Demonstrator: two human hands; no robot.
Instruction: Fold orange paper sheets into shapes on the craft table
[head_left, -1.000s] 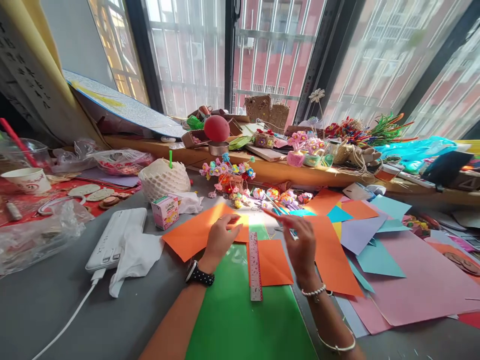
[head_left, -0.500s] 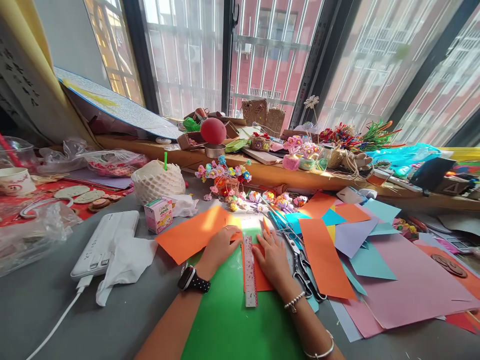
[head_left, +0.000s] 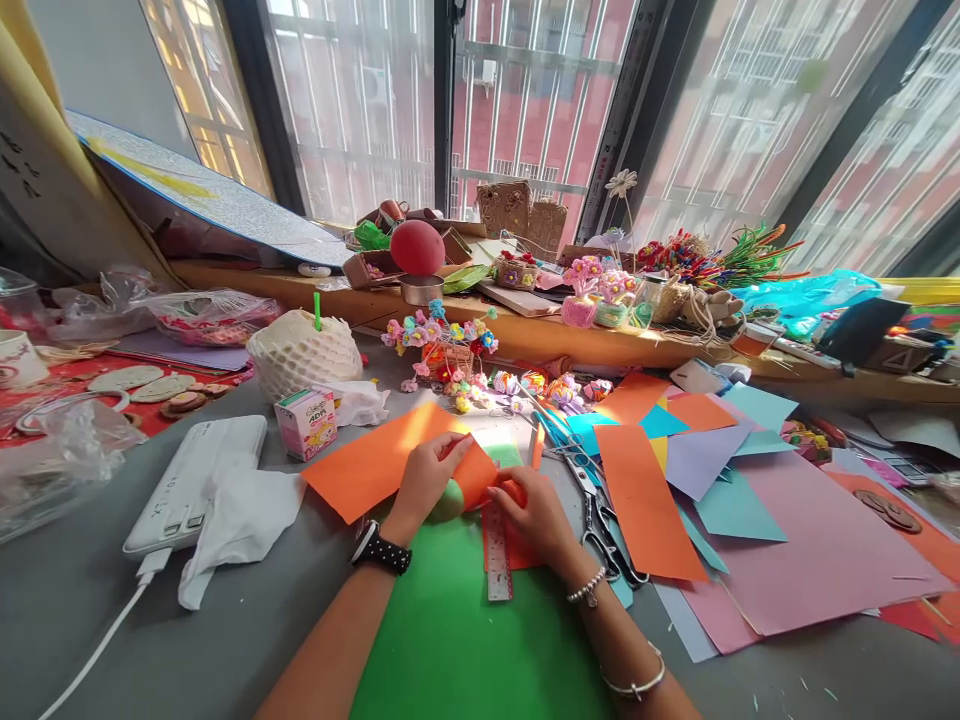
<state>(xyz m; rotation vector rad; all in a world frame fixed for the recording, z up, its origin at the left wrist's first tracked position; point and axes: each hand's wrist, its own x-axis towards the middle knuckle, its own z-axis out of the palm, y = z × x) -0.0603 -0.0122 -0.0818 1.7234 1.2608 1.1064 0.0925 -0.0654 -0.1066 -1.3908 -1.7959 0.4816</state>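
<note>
My left hand (head_left: 429, 480), with a watch on the wrist, pinches the upper edge of a small orange sheet of paper (head_left: 478, 475). At that sheet's lower right corner, the fingers of my right hand (head_left: 540, 512) are closed on it too. The sheet is raised and tilted above a green board (head_left: 465, 650). Under my right hand lies a clear ruler (head_left: 497, 565) with a pink patterned edge, its upper part hidden. Another orange piece of paper (head_left: 529, 552) lies beneath the ruler. A larger orange sheet (head_left: 360, 460) rests left of my left hand.
Scissors (head_left: 600, 520) lie right of my right hand, beside an orange strip (head_left: 649, 510) and several coloured sheets (head_left: 810, 530). To the left are a white power bank (head_left: 199, 480), a tissue (head_left: 244, 525) and a small pink box (head_left: 306, 425). Craft flowers (head_left: 442, 350) stand behind.
Both hands lay flat by the ruler earlier. Now they have lifted the small orange sheet and closed their fingers on it. The ruler stays on the board.
</note>
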